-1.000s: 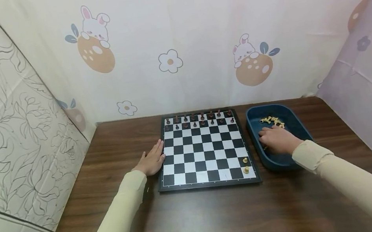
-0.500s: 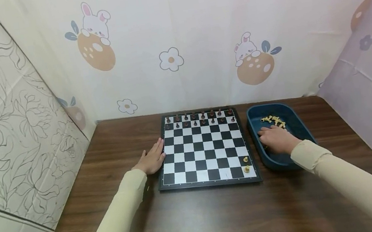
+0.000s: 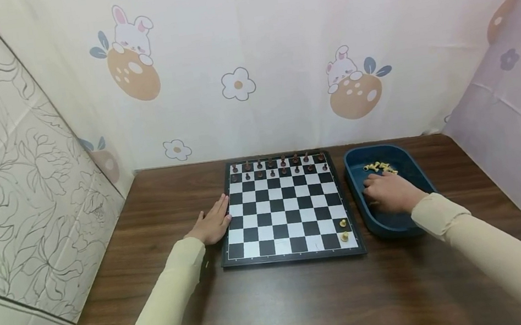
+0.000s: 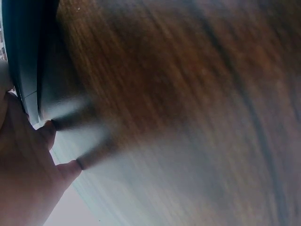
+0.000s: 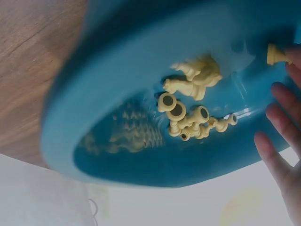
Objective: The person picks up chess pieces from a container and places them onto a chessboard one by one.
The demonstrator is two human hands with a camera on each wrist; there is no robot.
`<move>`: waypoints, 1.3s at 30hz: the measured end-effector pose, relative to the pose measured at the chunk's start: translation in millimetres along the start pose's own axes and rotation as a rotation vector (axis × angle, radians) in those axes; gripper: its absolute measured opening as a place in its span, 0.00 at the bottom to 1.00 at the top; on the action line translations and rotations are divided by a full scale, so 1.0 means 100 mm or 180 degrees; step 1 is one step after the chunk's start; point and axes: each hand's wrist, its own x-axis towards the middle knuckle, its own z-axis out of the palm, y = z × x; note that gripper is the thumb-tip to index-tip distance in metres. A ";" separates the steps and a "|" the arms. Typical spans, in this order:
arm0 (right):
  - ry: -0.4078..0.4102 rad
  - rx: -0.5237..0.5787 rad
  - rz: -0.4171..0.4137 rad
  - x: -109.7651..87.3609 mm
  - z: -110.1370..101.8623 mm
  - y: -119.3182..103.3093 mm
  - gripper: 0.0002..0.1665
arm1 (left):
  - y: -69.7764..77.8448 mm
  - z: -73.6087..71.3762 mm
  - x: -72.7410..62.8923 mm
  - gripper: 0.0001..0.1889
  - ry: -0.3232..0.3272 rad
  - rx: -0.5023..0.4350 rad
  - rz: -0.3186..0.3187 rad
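Observation:
In the head view, my left hand [image 3: 210, 222] lies flat with straight fingers against the left edge of a black-and-white chessboard [image 3: 278, 216]. The left wrist view shows two of its digits [image 4: 66, 172] at the tabletop beside the dark board edge. My right hand [image 3: 391, 193] reaches into a blue plastic tray [image 3: 425, 178] right of the board. In the right wrist view, its fingertips pinch a cream chess piece [image 5: 274, 55], base outward, at the right edge; the rest of that piece is hidden. More cream chess pieces [image 5: 193, 117] lie in a heap in the tray.
Two rows of dark chess pieces [image 3: 272, 173] stand along the board's far side. Two cream chess pieces [image 3: 345, 236] stand at its near right corner. A brown wooden table [image 3: 281, 309] carries everything, with a patterned wall sheet [image 3: 283, 109] behind.
My right hand has shifted slightly right and away within the tray, covering more of the cream heap. My left hand and the pieces on the board stay where they were.

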 end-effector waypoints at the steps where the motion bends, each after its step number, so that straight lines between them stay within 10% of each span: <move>1: 0.0010 0.0008 0.0002 -0.01 0.00 0.01 0.09 | 0.00 0.01 0.00 0.31 -0.0004 0.0004 -0.0008; 23: 0.0645 -0.0045 -0.0157 -0.18 -0.43 0.13 0.09 | 0.02 -0.03 -0.03 0.31 -0.0002 -0.0017 -0.0015; 39: 0.0529 -0.0173 -0.0297 0.03 -0.69 -0.27 0.08 | -0.01 0.00 0.01 0.31 -0.0036 -0.0003 -0.0062</move>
